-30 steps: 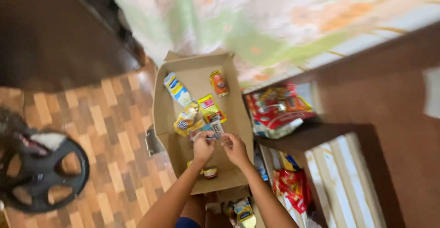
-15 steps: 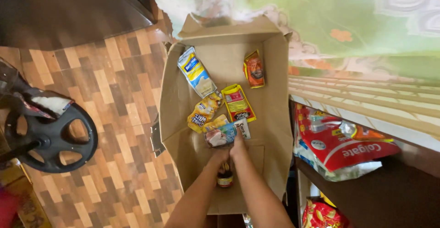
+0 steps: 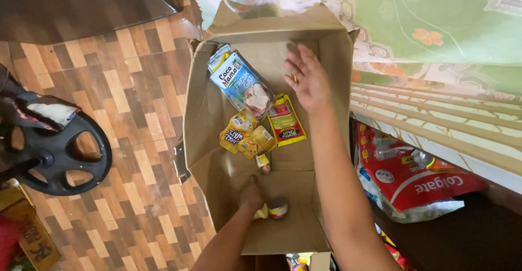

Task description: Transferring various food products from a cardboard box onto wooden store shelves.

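Note:
An open cardboard box (image 3: 204,113) stands on the floor below me. Inside lie a blue and white carton (image 3: 235,78), a small pale packet (image 3: 258,99), a yellow and red sachet (image 3: 285,121) and several yellow snack packets (image 3: 244,135). My right hand (image 3: 308,78) hovers with spread fingers by the box's far right wall, and a sliver of something yellow shows under it. My left hand (image 3: 251,195) reaches down to the near end of the box, its fingertips at a yellow item beside a small round can (image 3: 278,207). Its grip is hidden.
A black wheel-shaped metal object (image 3: 60,151) sits on the wood-pattern floor (image 3: 130,86) to the left. A green flowered cloth (image 3: 435,20) hangs at the upper right. Below it a shelf holds a red and white plastic bag (image 3: 418,178) of goods.
Both hands were together over the packets in the middle of the box. Now the right hand has gone up to the far right wall and the left has dropped toward the can.

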